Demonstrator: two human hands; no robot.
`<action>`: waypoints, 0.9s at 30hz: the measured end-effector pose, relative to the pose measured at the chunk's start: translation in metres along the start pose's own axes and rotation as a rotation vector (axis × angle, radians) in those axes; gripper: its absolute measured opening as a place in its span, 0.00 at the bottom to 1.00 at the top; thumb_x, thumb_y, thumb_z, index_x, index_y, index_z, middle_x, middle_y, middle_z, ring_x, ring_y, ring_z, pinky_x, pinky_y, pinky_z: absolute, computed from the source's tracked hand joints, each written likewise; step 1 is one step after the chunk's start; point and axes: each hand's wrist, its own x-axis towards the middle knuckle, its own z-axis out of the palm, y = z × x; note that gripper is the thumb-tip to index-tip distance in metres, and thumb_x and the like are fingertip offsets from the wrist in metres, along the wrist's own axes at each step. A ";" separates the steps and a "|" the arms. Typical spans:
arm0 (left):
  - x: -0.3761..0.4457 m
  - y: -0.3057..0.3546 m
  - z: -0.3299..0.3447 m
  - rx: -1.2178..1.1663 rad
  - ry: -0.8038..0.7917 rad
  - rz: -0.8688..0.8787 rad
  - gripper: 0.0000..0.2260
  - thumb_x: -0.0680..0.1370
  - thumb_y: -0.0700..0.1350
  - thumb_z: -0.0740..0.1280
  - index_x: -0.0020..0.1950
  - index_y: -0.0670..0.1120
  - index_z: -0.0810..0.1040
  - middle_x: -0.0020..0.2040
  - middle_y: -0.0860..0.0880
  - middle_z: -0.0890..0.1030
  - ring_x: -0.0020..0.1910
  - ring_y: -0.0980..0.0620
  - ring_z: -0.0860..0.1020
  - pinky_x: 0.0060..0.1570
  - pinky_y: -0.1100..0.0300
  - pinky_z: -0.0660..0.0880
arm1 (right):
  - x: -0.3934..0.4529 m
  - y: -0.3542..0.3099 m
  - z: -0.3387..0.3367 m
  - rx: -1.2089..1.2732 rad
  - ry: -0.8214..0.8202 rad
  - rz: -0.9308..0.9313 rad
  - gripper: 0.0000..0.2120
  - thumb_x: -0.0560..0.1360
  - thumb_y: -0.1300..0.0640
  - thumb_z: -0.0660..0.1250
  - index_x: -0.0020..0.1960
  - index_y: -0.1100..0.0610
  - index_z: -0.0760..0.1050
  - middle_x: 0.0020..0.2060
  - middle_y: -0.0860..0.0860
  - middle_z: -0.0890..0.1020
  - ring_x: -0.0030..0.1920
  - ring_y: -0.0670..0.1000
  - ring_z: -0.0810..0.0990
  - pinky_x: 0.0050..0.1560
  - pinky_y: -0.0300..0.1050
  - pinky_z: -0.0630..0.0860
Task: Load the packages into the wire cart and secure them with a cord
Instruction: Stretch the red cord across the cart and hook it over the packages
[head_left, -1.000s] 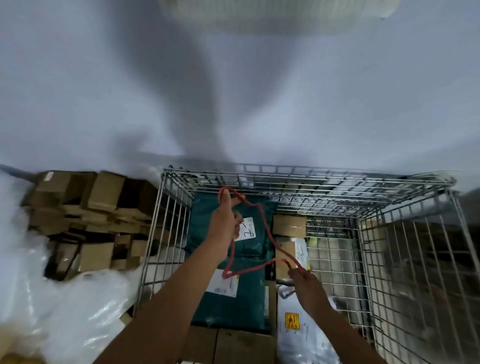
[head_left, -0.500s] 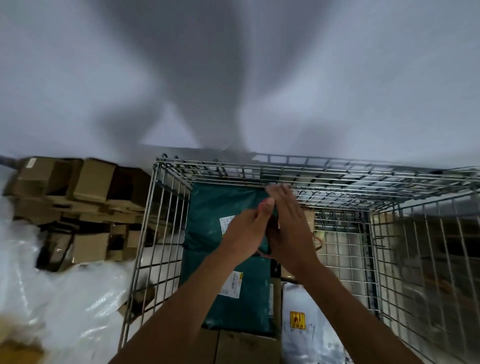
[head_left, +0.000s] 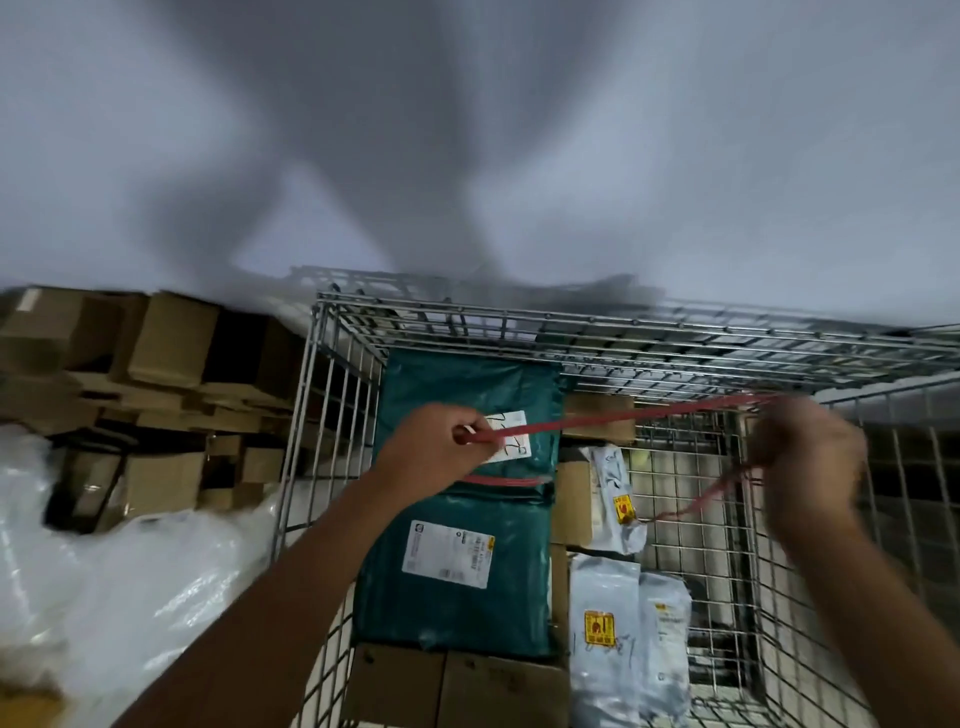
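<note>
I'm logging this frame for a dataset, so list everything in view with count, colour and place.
wire cart: one, silver metal, centre and right.
cord: one, red, stretched between both hands above the packages, loose end hanging at right.
large mailer bags: apparently two, teal, left side of cart.
small mailer bags: about three, grey-white with yellow stickers, middle of cart.
cardboard boxes in cart: several, brown, near edge and centre.
stacked cartons: many, brown, left of cart.
plastic wrap: white, lower left.
wall: pale grey, behind.
left hand: gripping the cord.
right hand: blurred, closed on the cord.
</note>
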 end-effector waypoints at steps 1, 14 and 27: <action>0.000 -0.006 -0.008 0.002 0.053 -0.014 0.04 0.74 0.56 0.74 0.40 0.60 0.83 0.35 0.61 0.83 0.32 0.59 0.81 0.31 0.63 0.72 | 0.006 -0.006 -0.017 0.131 0.143 0.085 0.10 0.66 0.57 0.63 0.27 0.53 0.69 0.23 0.47 0.68 0.26 0.47 0.65 0.31 0.42 0.65; -0.005 -0.024 -0.044 -0.131 -0.056 -0.087 0.13 0.82 0.57 0.60 0.45 0.58 0.82 0.41 0.46 0.81 0.41 0.47 0.77 0.46 0.53 0.71 | 0.011 0.053 -0.085 -0.910 -0.031 0.195 0.15 0.82 0.42 0.63 0.49 0.54 0.79 0.41 0.58 0.83 0.40 0.63 0.82 0.47 0.63 0.83; 0.006 0.019 -0.004 -0.164 -0.311 0.029 0.04 0.83 0.52 0.66 0.51 0.57 0.80 0.38 0.54 0.81 0.32 0.61 0.75 0.34 0.66 0.70 | -0.045 0.017 0.129 -0.430 -0.984 0.033 0.18 0.78 0.34 0.64 0.58 0.44 0.81 0.33 0.37 0.82 0.31 0.41 0.77 0.38 0.43 0.77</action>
